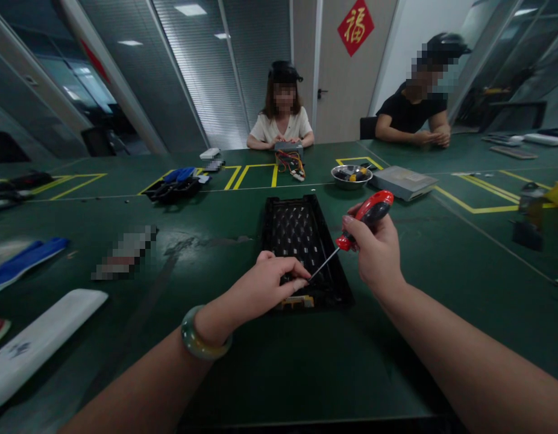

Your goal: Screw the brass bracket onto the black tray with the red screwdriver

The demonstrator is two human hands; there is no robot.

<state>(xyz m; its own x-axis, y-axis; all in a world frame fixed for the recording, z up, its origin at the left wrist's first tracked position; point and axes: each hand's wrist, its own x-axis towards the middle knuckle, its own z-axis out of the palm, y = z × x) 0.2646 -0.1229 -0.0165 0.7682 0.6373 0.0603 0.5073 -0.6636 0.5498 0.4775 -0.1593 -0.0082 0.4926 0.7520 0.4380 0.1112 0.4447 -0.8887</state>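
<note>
A screwdriver (375,207) with a red and black handle is gripped in my right hand (379,256). Its thin metal shaft slants down and left to the near part of a black plastic panel (337,271), a shallow tray-like piece with rows of small raised shapes. At the shaft's tip, the thumb and fingers of my left hand (270,283) are pinched together; whatever they hold there is hidden. A small yellowish connector strip (297,302) shows at the panel's near end, just below the left fingers.
Beyond the panel are a metal bowl (340,182) of tools, a grey flat box (408,181) and a black tray (175,191) with blue items. A white long object (39,343) lies left. Two people sit across the green table (243,386), one touching a wired grey box (288,148).
</note>
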